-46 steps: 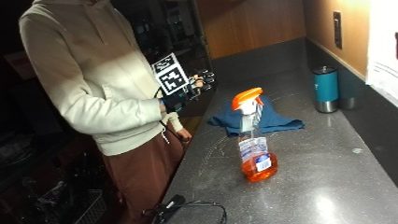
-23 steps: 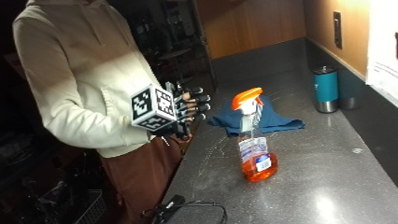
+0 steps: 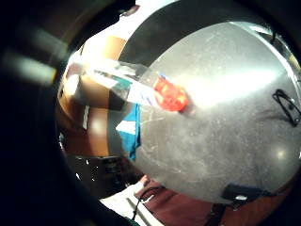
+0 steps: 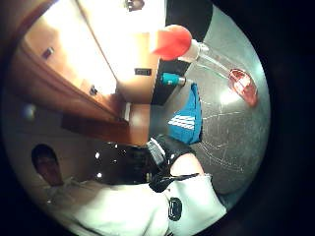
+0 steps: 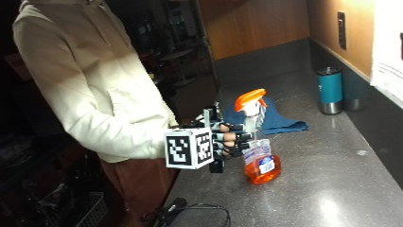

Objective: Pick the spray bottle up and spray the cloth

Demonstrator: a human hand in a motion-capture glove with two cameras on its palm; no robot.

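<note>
The fingers (image 5: 234, 138) of the gloved right hand (image 5: 222, 142) are spread a little and bent just a bit, and they hold nothing yet. They are right next to the clear neck of the spray bottle (image 5: 258, 142), but it is hard to tell if they touch it.

The spray bottle stands straight up on the grey tabletop (image 5: 327, 189). It has an orange trigger top and orange liquid only at the bottom. That makes the top part light and the bottom heavy.

If the hand bumps the neck from the side before the fingers wrap round it, the bottle could tip over or slide away along the smooth tabletop. If the fingers close too low or too high, they may miss the trigger, and then it would be hard to squeeze out a spray.

The blue cloth (image 5: 277, 120) lies in a heap just behind the bottle, near to it. The nozzle has to point at the cloth. If it points the wrong way, the spray would wet the tabletop or the person's cream hoodie (image 5: 107, 94) and not the cloth.

A teal cup (image 5: 330, 90) stands farther back by the wall, well apart from the bottle. A black cable (image 5: 189, 213) lies at the near edge of the tabletop, so a sleeve could catch on it.
</note>
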